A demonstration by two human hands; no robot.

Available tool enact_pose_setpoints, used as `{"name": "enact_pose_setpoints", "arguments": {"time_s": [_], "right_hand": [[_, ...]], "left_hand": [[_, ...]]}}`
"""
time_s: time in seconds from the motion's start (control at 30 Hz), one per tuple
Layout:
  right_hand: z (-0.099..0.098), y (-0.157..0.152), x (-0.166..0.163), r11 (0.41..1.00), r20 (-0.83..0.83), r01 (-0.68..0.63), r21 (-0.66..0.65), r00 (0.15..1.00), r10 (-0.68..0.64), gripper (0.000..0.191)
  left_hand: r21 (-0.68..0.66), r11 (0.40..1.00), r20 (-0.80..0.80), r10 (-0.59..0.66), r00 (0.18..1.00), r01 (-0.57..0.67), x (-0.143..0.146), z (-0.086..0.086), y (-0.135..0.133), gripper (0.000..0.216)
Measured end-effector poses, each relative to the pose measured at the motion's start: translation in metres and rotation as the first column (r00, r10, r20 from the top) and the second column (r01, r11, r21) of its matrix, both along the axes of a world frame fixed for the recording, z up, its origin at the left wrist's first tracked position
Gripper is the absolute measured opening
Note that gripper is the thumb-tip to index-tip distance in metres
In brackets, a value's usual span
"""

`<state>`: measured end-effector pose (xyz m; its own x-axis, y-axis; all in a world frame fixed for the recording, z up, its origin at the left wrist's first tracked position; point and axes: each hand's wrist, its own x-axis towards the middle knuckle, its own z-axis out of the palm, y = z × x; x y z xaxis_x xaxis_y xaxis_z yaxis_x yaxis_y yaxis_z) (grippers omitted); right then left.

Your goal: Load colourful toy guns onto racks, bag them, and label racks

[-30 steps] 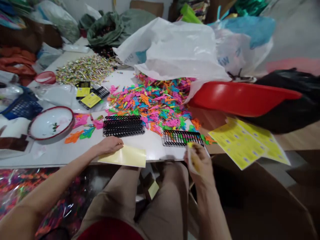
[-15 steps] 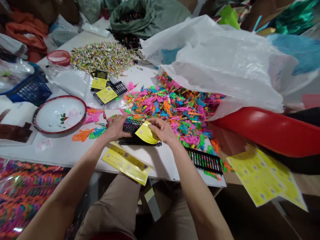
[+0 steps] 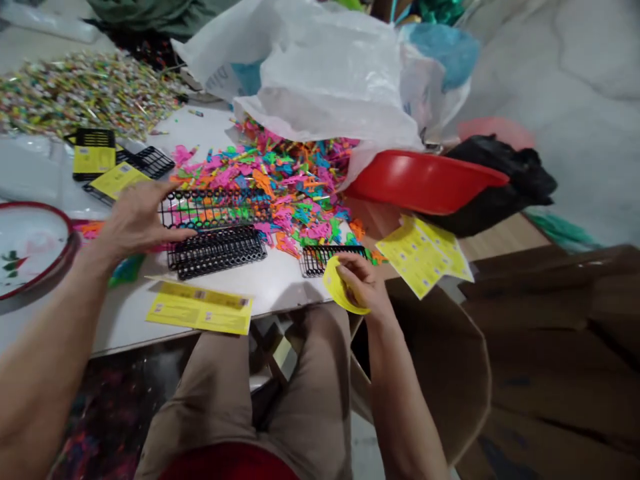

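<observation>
My left hand [image 3: 135, 220] grips one end of a black plastic grid tray [image 3: 215, 205] and holds it tilted up over the table. A second black grid tray [image 3: 220, 250] lies flat just below it. My right hand [image 3: 363, 283] is closed on a curled yellow sticker [image 3: 336, 288] at the table's near edge, beside a smaller black grid tray [image 3: 323, 259]. A yellow label sheet [image 3: 200, 313] lies on the white table [image 3: 280, 283] in front of me. Behind the trays spreads a heap of small colourful plastic pieces [image 3: 285, 180].
A red basin [image 3: 425, 183] sits right of the heap under a big white plastic bag [image 3: 320, 80]. More yellow label sheets [image 3: 425, 253] hang off the table's right corner. Labelled black trays [image 3: 107, 167], a white bowl [image 3: 27, 243] and a candy pile [image 3: 85, 90] are at left. Brown cardboard [image 3: 550, 347] fills the lower right.
My right hand has drawn back from the tray to the table's near edge with the yellow sticker. My left hand has lifted a black grid tray. The view has swung to the right.
</observation>
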<state>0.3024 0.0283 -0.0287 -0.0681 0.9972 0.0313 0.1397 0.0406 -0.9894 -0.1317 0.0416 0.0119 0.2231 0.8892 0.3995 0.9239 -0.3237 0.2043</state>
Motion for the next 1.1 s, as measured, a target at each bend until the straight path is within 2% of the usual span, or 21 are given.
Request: {"name": "enact_pose_setpoints", "arguments": {"time_s": [0.07,0.13,0.17,0.23,0.3,0.4,0.47,0.57,0.67,0.77,0.9,1.1], "right_hand": [[0.003,-0.019,0.024,0.997,-0.062,0.078,0.002,0.995,-0.078,0.030],[0.009,-0.035,0.043,0.988,-0.109,0.155,-0.005,0.982,-0.155,0.032],[0.013,-0.042,0.049,0.984,-0.120,0.179,-0.010,0.977,-0.179,0.032],[0.021,-0.051,0.057,0.985,-0.104,0.171,-0.010,0.980,-0.172,0.032],[0.025,-0.055,0.056,0.997,-0.041,0.082,-0.001,0.996,-0.082,0.028],[0.014,-0.050,0.037,0.991,0.083,-0.127,-0.034,0.988,0.130,0.022],[-0.002,-0.041,0.017,0.969,0.152,-0.240,-0.062,0.957,0.247,0.021],[-0.021,-0.023,-0.016,0.938,0.275,-0.345,-0.036,0.899,0.341,0.020],[-0.028,-0.003,-0.040,0.903,0.396,-0.428,0.031,0.835,0.381,0.021],[-0.031,0.015,-0.050,0.873,0.482,-0.485,0.051,0.778,0.404,0.022],[-0.040,0.028,-0.055,0.837,0.552,-0.546,0.033,0.708,0.440,0.021],[-0.048,0.030,-0.062,0.779,0.547,-0.626,0.001,0.653,0.524,0.019]], "left_hand": [[0.061,0.996,0.052,-0.073,0.996,0.070,0.039,0.021,0.001,0.093],[0.030,0.976,0.019,-0.218,0.976,0.217,0.093,0.022,-0.005,0.092],[-0.038,0.956,0.004,-0.291,0.957,0.291,0.121,0.015,-0.009,0.093],[-0.203,0.898,-0.005,-0.399,0.917,0.390,0.168,-0.013,-0.019,0.091],[-0.350,0.862,-0.039,-0.405,0.914,0.367,0.193,-0.046,-0.026,0.086],[-0.478,0.810,-0.050,-0.412,0.910,0.340,0.188,-0.081,-0.032,0.083],[-0.506,0.786,-0.031,-0.428,0.903,0.355,0.170,-0.090,-0.035,0.082],[-0.417,0.826,0.038,-0.401,0.915,0.379,0.146,-0.090,-0.048,0.074],[-0.256,0.893,0.118,-0.351,0.929,0.370,0.134,-0.091,-0.065,0.045],[-0.194,0.913,0.141,-0.336,0.931,0.359,0.131,-0.096,-0.078,0.022],[-0.189,0.912,0.208,-0.324,0.923,0.363,0.133,-0.104,-0.080,0.017],[-0.191,0.902,0.251,-0.336,0.908,0.387,0.135,-0.111,-0.078,0.019]]}}
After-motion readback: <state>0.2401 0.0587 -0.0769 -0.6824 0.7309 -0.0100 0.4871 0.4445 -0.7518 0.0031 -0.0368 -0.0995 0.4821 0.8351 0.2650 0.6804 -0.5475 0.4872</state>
